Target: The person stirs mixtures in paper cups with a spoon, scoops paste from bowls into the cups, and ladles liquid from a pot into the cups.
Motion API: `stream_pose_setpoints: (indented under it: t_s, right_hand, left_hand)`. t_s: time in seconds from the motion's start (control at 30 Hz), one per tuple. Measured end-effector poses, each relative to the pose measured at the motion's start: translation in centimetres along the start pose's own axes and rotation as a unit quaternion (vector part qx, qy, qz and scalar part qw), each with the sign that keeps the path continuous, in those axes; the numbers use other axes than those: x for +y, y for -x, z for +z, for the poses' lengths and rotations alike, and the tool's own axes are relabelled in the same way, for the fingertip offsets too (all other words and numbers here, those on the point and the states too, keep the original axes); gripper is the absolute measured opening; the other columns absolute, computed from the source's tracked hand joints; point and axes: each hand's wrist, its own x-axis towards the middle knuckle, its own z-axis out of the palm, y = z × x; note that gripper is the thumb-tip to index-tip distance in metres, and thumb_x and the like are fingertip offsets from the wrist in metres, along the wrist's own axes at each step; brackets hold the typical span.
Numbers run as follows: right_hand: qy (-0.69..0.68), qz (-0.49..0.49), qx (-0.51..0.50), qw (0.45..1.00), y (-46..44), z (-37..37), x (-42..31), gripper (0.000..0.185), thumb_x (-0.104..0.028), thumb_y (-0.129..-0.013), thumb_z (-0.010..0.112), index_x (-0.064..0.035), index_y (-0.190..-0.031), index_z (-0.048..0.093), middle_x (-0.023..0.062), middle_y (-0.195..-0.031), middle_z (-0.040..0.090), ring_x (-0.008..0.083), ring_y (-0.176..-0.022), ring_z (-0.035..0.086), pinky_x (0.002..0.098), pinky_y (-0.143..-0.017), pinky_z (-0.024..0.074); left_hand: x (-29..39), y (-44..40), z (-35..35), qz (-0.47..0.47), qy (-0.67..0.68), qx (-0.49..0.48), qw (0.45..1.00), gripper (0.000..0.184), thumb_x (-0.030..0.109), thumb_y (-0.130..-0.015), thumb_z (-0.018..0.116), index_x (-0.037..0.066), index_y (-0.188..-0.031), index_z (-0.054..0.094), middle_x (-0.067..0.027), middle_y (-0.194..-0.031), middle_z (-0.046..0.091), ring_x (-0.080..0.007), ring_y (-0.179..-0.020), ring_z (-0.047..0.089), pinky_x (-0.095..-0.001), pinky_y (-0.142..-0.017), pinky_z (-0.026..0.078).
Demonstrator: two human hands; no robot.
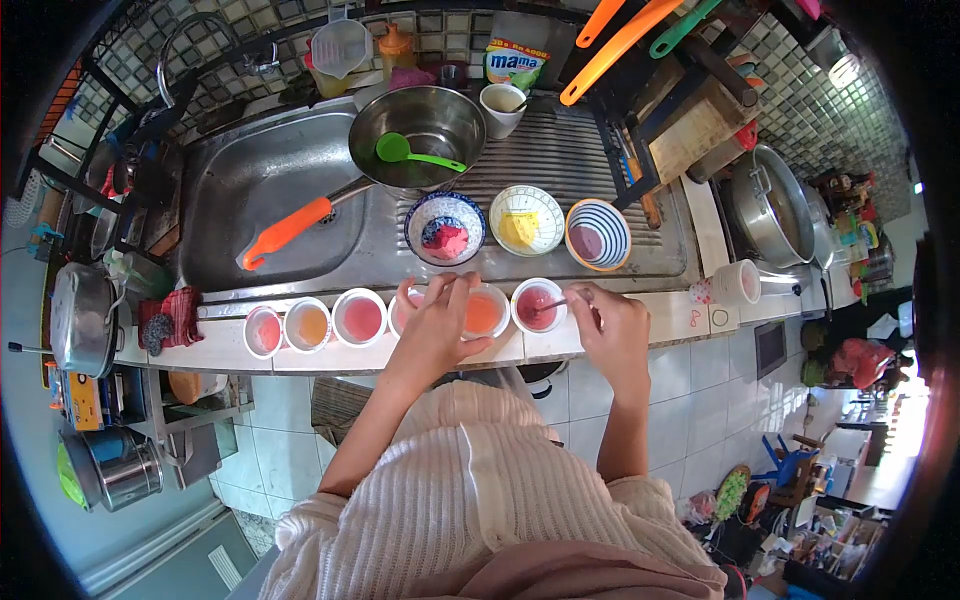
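My right hand [612,335] pinches the thin handle of a spoon [560,302]. The spoon dips into a white cup of dark pink mixture [537,305]. Beside it, my left hand [435,318] has its thumb and fingers apart at the left side of a cup of orange mixture [484,313]; whether it touches the rim is hard to see. Another cup [398,320] is partly hidden behind this hand. Further left along the counter edge stand cups of pink [358,317], orange-yellow [307,324] and pinkish-red [263,331] mixture.
Behind the cups are bowls with pink [445,240], yellow [520,228] and mauve [597,243] contents. A steel pan [417,125] holding a green ladle [394,148] straddles the sink edge, its orange handle [285,232] reaching over the basin. Stacked paper cups [738,283] lie right.
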Motion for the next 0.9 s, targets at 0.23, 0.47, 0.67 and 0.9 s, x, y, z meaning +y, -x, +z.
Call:
stream_pose_setpoints:
  t_s: [0.23,0.47,0.67,0.9]
  right_hand:
    - [0.011,0.03,0.028,0.999,0.08,-0.07,0.05,0.012,-0.012,-0.081,0.062,-0.0008,-0.084,0.066,0.0116,-0.067,0.063,0.0172,-0.047,0.053,0.0266,-0.047,0.0413]
    - [-0.005,0.035,-0.017,0.999,0.16,-0.28,-0.16,0.011,-0.016,-0.08,0.061,-0.007,-0.084,0.067,0.0106,-0.067,0.062,0.0255,-0.053,0.057,0.0322,-0.05,0.0431]
    - [-0.023,0.004,0.06,0.998,-0.1,0.17,0.35,0.012,-0.012,-0.082,0.061,-0.0009,-0.084,0.066,0.0101,-0.067,0.063,0.0167,-0.046,0.051,0.0264,-0.046,0.0392]
    - [0.008,0.004,0.077,0.997,-0.05,0.26,0.38,0.012,-0.011,-0.082,0.061,0.0,-0.083,0.066,0.0104,-0.067,0.063,0.0146,-0.047,0.051,0.0259,-0.046,0.0389]
  left_hand:
    - [0.06,-0.03,0.04,0.004,0.003,0.005,1.0,0.072,0.036,-0.063,0.075,0.007,-0.121,0.043,-0.0051,-0.109,0.055,-0.022,-0.114,0.045,-0.0507,-0.098,0.02]
    - [0.05,-0.03,0.02,0.001,0.007,0.007,1.0,0.07,0.034,-0.063,0.075,0.007,-0.12,0.045,-0.0056,-0.109,0.054,-0.0221,-0.113,0.045,-0.0515,-0.098,0.02]
    - [0.13,0.01,-0.1,0.004,-0.007,0.005,1.0,0.07,0.035,-0.063,0.075,0.007,-0.12,0.045,-0.0049,-0.109,0.054,-0.0218,-0.113,0.045,-0.0521,-0.098,0.02]
    - [-0.01,0.08,0.11,0.008,-0.015,0.007,1.0,0.07,0.036,-0.064,0.075,0.007,-0.12,0.045,-0.0047,-0.109,0.054,-0.0216,-0.114,0.045,-0.0524,-0.098,0.02]
